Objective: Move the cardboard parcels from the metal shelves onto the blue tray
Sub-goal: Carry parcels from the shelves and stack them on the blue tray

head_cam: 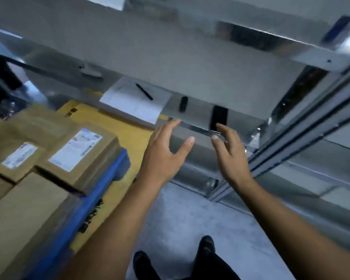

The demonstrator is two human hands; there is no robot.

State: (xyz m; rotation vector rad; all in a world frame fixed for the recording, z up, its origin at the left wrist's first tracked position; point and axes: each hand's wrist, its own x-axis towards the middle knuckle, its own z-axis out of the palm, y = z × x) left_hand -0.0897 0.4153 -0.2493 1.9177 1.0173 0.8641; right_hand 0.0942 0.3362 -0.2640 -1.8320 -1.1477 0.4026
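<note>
Several brown cardboard parcels (pixel 77 156) with white labels sit packed together on the blue tray (pixel 85 211) at the left. The metal shelves (pixel 190 81) fill the upper view; no parcel shows on the shelf in front of me. My left hand (pixel 164 156) and my right hand (pixel 230 156) are both raised in front of the shelf's front edge, fingers spread, palms facing each other, holding nothing. The frame is blurred by motion.
On the shelf lie a white paper sheet (pixel 133 100) with a black pen (pixel 144 91), a small dark object (pixel 183 104) and a black phone (pixel 218 118). A yellow box (pixel 117 126) sits behind the tray. Grey floor and my shoes (pixel 206 247) are below.
</note>
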